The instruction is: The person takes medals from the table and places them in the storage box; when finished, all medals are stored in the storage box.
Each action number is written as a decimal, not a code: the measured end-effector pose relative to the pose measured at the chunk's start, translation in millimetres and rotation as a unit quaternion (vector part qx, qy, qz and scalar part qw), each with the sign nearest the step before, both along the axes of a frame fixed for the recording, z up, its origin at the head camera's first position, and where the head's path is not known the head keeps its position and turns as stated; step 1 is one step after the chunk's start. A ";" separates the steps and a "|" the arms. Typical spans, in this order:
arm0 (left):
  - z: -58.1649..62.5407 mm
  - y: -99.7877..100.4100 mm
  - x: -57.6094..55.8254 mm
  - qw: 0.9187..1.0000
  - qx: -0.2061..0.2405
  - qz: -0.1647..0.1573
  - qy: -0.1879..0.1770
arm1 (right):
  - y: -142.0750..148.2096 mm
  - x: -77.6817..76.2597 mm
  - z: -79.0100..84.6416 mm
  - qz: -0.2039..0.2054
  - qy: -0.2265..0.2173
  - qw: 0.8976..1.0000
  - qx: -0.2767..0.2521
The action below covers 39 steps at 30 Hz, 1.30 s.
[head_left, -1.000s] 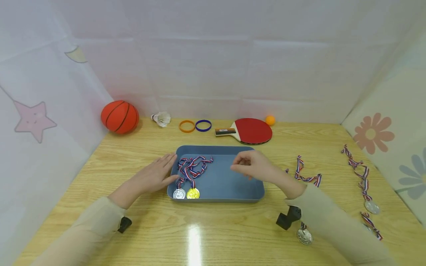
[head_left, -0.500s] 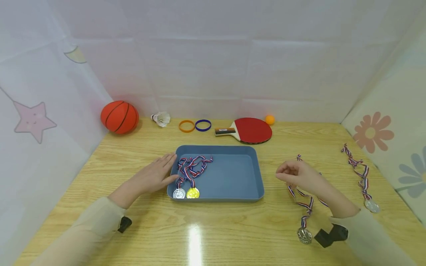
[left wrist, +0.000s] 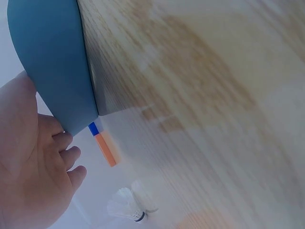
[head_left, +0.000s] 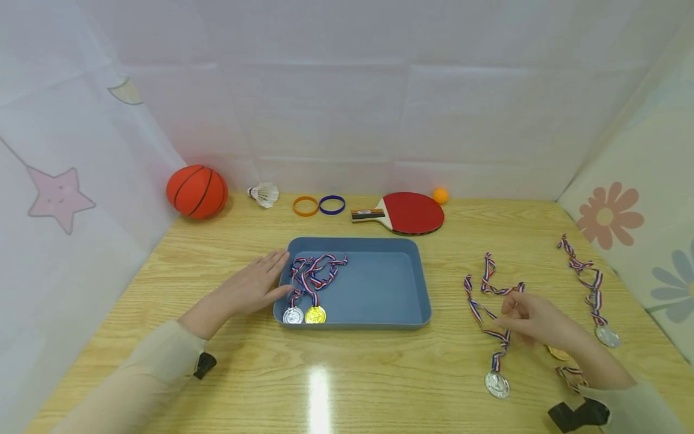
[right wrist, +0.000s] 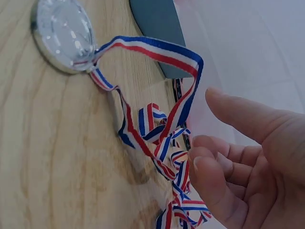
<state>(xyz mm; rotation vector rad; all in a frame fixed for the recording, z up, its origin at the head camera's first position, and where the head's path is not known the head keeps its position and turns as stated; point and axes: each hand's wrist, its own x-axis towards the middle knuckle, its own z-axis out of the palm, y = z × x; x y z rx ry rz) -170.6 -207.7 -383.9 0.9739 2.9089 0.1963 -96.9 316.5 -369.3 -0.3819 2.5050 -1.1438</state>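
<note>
It's the right hand (head_left: 534, 319) nearer, thumb and fingers apart, silver medal (head_left: 497, 384) at its seven o'clock, ribbon (head_left: 505, 344) laid toward eleven!

- We see the head view brightly and evenly lit, with a white glare streak on the wooden table (head_left: 401, 377).
- We find the left wrist view hazy, the shuttlecock (left wrist: 125, 204) soft-edged.
- Our right wrist view looks dimmer, with pale glints on a silver medal (right wrist: 64, 31).
</note>
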 end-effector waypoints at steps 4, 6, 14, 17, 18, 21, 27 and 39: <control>0.3 -0.2 0.0 1.000 0.000 0.000 0.001 | 7.2 8.5 -4.8 0.011 -0.040 0.999 0.003; 0.6 -0.2 0.1 1.000 -0.001 0.002 -0.002 | 8.5 11.4 -8.4 0.015 -0.053 0.998 0.018; 0.2 0.5 0.1 1.000 -0.002 0.000 0.000 | 2.9 14.2 -23.5 0.033 -0.030 0.998 0.050; -0.2 0.4 0.1 1.000 -0.003 -0.001 0.001 | -0.2 13.5 -25.7 0.035 -0.003 0.997 0.070; -0.4 0.3 0.0 1.000 -0.003 -0.001 0.001 | -0.9 13.3 -26.3 0.034 0.005 0.996 0.081; -0.8 0.0 -0.1 1.000 -0.002 -0.002 0.000 | -2.8 12.9 -27.1 0.032 0.047 0.991 0.120; -1.8 -0.6 -0.7 1.000 -0.002 -0.003 0.002 | -4.9 12.9 -24.7 0.040 0.062 0.990 0.123; 0.3 0.9 -0.3 1.000 -0.002 -0.004 0.002 | 4.7 5.8 -17.7 0.020 -0.049 0.995 -0.086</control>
